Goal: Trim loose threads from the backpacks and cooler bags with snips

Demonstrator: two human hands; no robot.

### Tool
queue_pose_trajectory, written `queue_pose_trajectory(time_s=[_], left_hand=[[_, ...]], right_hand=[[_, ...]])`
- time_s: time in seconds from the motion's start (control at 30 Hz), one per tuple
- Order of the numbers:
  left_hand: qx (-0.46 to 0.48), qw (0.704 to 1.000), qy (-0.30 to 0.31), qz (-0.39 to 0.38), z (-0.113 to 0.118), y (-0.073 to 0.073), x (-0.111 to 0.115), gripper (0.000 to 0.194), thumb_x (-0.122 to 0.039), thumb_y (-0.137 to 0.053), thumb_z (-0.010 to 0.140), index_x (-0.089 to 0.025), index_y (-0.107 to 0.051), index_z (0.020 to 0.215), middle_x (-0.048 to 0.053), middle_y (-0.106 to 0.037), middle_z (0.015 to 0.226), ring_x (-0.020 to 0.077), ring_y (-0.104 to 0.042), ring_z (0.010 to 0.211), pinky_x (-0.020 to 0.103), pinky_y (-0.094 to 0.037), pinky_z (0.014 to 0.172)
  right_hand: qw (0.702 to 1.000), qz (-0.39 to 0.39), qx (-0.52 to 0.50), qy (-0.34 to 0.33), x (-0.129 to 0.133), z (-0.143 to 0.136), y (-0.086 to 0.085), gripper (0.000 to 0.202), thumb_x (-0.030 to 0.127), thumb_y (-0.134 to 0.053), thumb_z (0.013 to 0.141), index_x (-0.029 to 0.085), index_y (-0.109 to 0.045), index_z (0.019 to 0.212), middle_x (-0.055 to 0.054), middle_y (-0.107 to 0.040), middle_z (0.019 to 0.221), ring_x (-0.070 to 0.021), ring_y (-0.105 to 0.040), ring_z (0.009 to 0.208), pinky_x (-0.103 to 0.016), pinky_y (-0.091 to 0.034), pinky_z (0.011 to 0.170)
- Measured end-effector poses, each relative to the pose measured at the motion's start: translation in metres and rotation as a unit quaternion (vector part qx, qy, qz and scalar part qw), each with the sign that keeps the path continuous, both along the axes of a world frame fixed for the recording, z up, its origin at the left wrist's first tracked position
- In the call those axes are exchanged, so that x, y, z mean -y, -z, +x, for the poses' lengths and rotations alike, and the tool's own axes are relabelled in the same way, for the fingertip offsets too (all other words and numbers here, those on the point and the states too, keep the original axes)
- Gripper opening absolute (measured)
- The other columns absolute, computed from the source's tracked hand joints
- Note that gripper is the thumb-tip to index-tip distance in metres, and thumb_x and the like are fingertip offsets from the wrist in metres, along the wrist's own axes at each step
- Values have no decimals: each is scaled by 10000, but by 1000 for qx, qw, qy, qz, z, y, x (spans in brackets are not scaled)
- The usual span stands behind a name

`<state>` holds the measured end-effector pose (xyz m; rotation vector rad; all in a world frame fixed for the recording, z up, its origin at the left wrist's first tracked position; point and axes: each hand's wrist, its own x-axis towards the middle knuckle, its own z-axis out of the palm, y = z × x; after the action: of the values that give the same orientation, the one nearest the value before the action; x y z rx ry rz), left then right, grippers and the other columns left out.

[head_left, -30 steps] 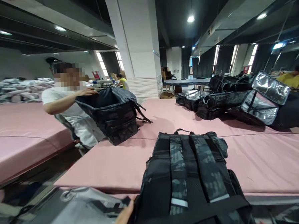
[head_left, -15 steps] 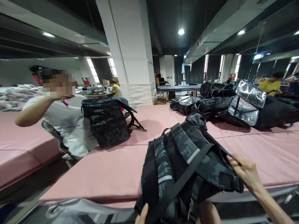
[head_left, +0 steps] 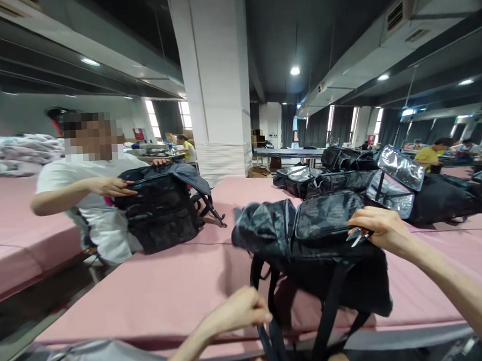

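A black camouflage backpack lies on its side over the near part of the pink-covered table, its dark straps hanging toward me. My right hand is closed at the bag's upper right edge. Small thread snips stick out of that hand, short silver blades pointing left, and its fingers press on the bag's fabric. To the left of the straps, my left hand is curled closed, its fingertips beside a strap. Whether they grip that strap is hidden.
Across the table a person in white has both hands on another black backpack. Several dark bags with silver linings are heaped at the back right. A pale column rises behind the table.
The backpack has been turned over, its straps now hanging toward me. Both my hands have risen, the snips now showing clearly. The other person's hand has dropped from face height to their bag.
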<state>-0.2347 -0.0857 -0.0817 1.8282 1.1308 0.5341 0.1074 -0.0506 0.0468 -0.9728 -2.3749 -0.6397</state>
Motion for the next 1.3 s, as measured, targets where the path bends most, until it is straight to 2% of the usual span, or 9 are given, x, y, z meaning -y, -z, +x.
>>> queue_pose_trajectory(time_s=[0.07,0.13,0.2,0.27,0.43,0.57,0.77,0.9,1.3], left_hand=[[-12,992,4,124,15,-35,-8,311,-339,-532,825,-140,-654,620,16,-630,588,145,-572,588,227,-415,589],[-3,944,-29,330,41,-61,-21,231,-370,-636,759,-176,-677,878,57,-677,917,204,-586,869,279,-415,795],[-11,899,-6,437,70,-70,-37,377,-372,-689,720,-196,-619,1046,96,-608,1136,250,-518,1057,350,-360,920],[-26,885,18,464,98,-64,-54,298,-354,-623,786,-186,-604,1032,114,-604,1106,239,-524,1025,357,-366,901],[-46,890,13,453,143,-45,-87,271,-335,-424,896,-152,-611,828,87,-601,815,177,-524,766,270,-378,725],[-31,927,40,372,162,-56,-104,323,-339,-452,875,-157,-590,647,10,-537,625,127,-466,607,227,-315,603],[1,965,66,253,173,-68,-113,372,-363,-475,823,-140,-550,535,-32,-399,491,95,-369,531,216,-238,525],[7,971,67,230,174,-68,-114,374,-387,-483,797,-136,-535,523,-37,-379,489,88,-355,524,214,-231,517],[-7,972,64,226,174,-69,-112,385,-442,-457,779,-145,-588,574,-29,-416,508,97,-397,540,212,-257,516]], right_hand=[[999,-37,3,-7,-7,3,15,255,128,-435,843,227,-670,848,-13,-667,788,-118,-568,702,-220,-402,597],[998,-58,4,-21,-12,5,22,234,154,-447,856,223,-671,868,-19,-668,805,-119,-554,710,-220,-398,598],[997,-67,4,-30,-14,7,23,200,228,-474,872,219,-674,871,-28,-667,811,-121,-546,712,-225,-401,608],[998,-64,-8,-28,-14,13,21,185,292,-509,864,221,-679,849,-27,-666,793,-118,-538,679,-229,-405,602],[983,-33,-178,-25,-2,42,29,170,355,-565,828,209,-653,824,-40,-657,831,-140,-587,732,-242,-452,642],[931,44,-331,146,29,67,56,227,415,-547,830,209,-615,765,-34,-648,754,-165,-608,690,-265,-455,617],[934,-38,-223,275,65,80,89,495,574,-563,755,228,-553,1109,-55,-670,917,-216,-650,771,-285,-468,580],[943,-25,-213,256,65,69,89,302,481,-448,865,228,-589,947,-44,-649,897,-169,-628,754,-253,-441,577],[943,154,-126,268,45,46,86,331,448,-458,879,206,-684,858,-19,-629,775,-103,-564,623,-210,-296,456]])
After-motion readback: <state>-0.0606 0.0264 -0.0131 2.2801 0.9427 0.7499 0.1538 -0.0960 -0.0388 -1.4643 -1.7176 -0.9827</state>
